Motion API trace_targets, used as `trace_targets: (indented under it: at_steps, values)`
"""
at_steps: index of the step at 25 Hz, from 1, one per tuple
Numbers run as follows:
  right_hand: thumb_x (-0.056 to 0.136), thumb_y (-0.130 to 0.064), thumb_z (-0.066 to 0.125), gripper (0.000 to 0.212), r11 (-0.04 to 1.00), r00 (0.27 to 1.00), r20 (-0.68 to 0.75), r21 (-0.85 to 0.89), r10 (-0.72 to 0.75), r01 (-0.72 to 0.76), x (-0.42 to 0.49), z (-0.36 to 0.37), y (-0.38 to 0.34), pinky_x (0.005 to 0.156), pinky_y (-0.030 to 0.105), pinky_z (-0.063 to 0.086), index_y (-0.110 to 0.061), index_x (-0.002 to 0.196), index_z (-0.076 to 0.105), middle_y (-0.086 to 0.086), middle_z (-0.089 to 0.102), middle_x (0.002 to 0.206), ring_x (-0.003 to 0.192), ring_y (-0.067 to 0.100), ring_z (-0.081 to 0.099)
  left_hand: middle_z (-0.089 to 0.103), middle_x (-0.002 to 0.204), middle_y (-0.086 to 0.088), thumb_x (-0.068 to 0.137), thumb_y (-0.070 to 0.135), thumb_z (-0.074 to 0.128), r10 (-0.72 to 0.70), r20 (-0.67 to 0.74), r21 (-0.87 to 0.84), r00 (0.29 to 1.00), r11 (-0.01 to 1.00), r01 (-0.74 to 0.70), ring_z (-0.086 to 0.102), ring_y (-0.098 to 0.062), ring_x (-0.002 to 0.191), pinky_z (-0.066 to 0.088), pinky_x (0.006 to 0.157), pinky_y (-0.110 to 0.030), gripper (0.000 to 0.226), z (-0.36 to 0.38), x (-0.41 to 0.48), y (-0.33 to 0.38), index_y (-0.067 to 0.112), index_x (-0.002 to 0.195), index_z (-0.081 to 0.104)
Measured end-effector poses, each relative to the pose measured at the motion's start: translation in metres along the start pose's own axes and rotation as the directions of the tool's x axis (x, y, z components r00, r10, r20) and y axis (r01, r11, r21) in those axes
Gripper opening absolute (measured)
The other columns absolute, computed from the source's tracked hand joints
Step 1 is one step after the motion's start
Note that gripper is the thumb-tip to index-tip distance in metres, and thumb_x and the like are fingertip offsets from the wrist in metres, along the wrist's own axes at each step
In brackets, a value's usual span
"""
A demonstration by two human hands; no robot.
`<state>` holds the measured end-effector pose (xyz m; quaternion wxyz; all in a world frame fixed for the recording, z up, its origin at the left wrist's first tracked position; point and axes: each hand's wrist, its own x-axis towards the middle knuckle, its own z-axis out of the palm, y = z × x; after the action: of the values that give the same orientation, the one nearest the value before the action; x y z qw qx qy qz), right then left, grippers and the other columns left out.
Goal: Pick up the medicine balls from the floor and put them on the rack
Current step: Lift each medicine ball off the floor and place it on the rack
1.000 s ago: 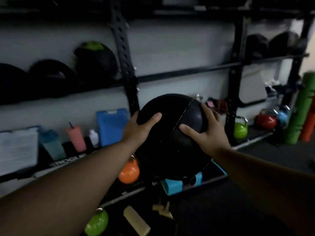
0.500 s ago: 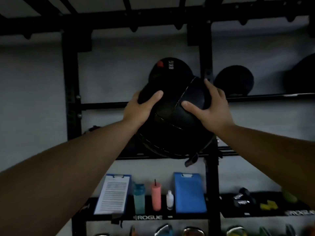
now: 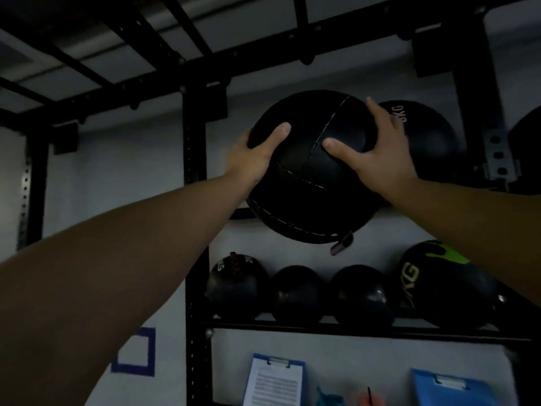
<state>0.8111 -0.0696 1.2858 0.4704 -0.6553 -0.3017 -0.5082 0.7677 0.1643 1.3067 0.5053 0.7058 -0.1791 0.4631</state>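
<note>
I hold a large black medicine ball with pale stitched seams up high, between both hands. My left hand grips its left side and my right hand grips its upper right. The ball is at the level of the upper shelf of the black steel rack, just left of another black ball marked "KG" that rests there. Whether the held ball touches the shelf rail is hidden by the ball itself. A small strap tag hangs from its underside.
The shelf below carries several black balls, one with green markings. Under it are two clipboards against the white wall. Black crossbeams run overhead. A blue tape square marks the wall at lower left.
My hands have raised the ball from waist height by the lower shelves to the upper shelf. The view has tilted upward, so the kettlebells and floor are out of sight.
</note>
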Motion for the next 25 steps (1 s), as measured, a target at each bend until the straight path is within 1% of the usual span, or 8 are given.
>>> trace_targets:
  at_steps: [3, 5, 8, 12, 15, 18, 22, 25]
  values:
    - [0.058, -0.092, 0.069, 0.124, 0.993, 0.996, -0.051, 0.080, -0.079, 0.083, 0.040, 0.062, 0.038, 0.118, 0.052, 0.032, -0.043, 0.160, 0.018, 0.005, 0.026, 0.164, 0.148, 0.032, 0.029, 0.071, 0.119, 0.015, 0.053, 0.089, 0.073, 0.068, -0.051, 0.092, 0.996, 0.994, -0.063, 0.069, -0.008, 0.106, 0.057, 0.092, -0.028, 0.106, -0.007, 0.056, -0.033, 0.034, 0.143, 0.062]
    - [0.057, -0.093, 0.069, 0.124, 0.979, 0.992, -0.093, 0.174, -0.087, 0.102, 0.068, 0.109, 0.062, 0.116, 0.046, 0.033, -0.042, 0.159, 0.020, 0.004, 0.028, 0.162, 0.147, 0.027, 0.032, 0.064, 0.120, 0.022, 0.052, 0.091, 0.071, 0.097, -0.108, 0.171, 0.989, 0.982, -0.077, 0.064, -0.003, 0.104, 0.048, 0.085, -0.018, 0.116, -0.015, 0.099, -0.053, 0.035, 0.152, 0.055]
    - [0.054, -0.094, 0.068, 0.124, 0.966, 0.990, -0.120, 0.237, -0.078, 0.105, 0.106, 0.188, 0.098, 0.118, 0.045, 0.035, -0.042, 0.157, 0.024, 0.005, 0.029, 0.159, 0.145, 0.025, 0.036, 0.058, 0.153, 0.006, 0.054, 0.094, 0.072, 0.134, -0.179, 0.293, 0.975, 0.953, -0.078, 0.058, -0.015, 0.134, 0.044, 0.106, -0.026, 0.127, -0.034, 0.165, -0.093, 0.031, 0.161, 0.046]
    - [0.066, -0.089, 0.060, 0.110, 0.976, 0.992, 0.049, 0.191, -0.114, 0.103, 0.123, 0.313, 0.149, 0.121, 0.056, 0.028, -0.049, 0.159, 0.017, 0.010, 0.017, 0.166, 0.151, 0.035, 0.023, 0.053, 0.161, 0.002, 0.071, 0.087, 0.071, 0.159, -0.186, 0.336, 0.970, 0.938, -0.089, 0.052, -0.012, 0.139, 0.037, 0.107, -0.022, 0.112, -0.071, 0.228, -0.210, 0.031, 0.163, 0.043]
    - [0.082, -0.088, 0.040, 0.084, 0.980, 0.983, -0.024, 0.074, -0.181, 0.183, 0.148, 0.382, 0.155, 0.120, 0.057, 0.024, -0.054, 0.157, 0.023, 0.009, 0.022, 0.168, 0.150, 0.035, 0.022, 0.048, 0.165, 0.001, 0.070, 0.094, 0.059, 0.195, -0.251, 0.266, 0.948, 0.956, -0.126, 0.047, -0.019, 0.148, 0.037, 0.120, -0.034, 0.110, -0.096, 0.272, -0.272, 0.034, 0.161, 0.046]
    - [0.090, -0.081, 0.038, 0.071, 0.972, 0.971, -0.022, -0.001, -0.236, 0.236, 0.200, 0.431, 0.141, 0.119, 0.050, 0.030, -0.047, 0.152, 0.041, 0.008, 0.039, 0.162, 0.146, 0.032, 0.037, 0.043, 0.167, -0.002, 0.069, 0.098, 0.053, 0.308, -0.143, 0.368, 0.941, 0.899, -0.238, 0.041, -0.020, 0.152, 0.031, 0.126, -0.039, 0.114, -0.126, 0.306, -0.309, 0.034, 0.163, 0.042]
    - [0.106, -0.056, 0.037, 0.053, 0.960, 0.976, 0.006, -0.180, -0.217, 0.215, 0.240, 0.481, 0.180, 0.109, 0.038, 0.041, -0.027, 0.143, 0.061, 0.011, 0.058, 0.148, 0.133, 0.032, 0.053, 0.029, 0.175, -0.001, 0.066, 0.104, 0.043, 0.360, 0.101, 0.552, 0.927, 0.755, -0.353, 0.030, -0.023, 0.158, 0.028, 0.128, -0.047, 0.125, -0.145, 0.327, -0.379, 0.034, 0.169, 0.028]
    - [0.106, -0.059, 0.034, 0.055, 0.949, 0.976, -0.069, -0.258, -0.204, 0.180, 0.250, 0.487, 0.203, 0.102, 0.040, 0.044, -0.026, 0.136, 0.065, 0.013, 0.063, 0.139, 0.126, 0.034, 0.057, 0.039, 0.169, 0.000, 0.073, 0.097, 0.043, 0.472, 0.052, 0.525, 0.880, 0.736, -0.426, 0.038, -0.026, 0.152, 0.037, 0.121, -0.050, 0.113, -0.136, 0.344, -0.401, 0.033, 0.165, 0.036]
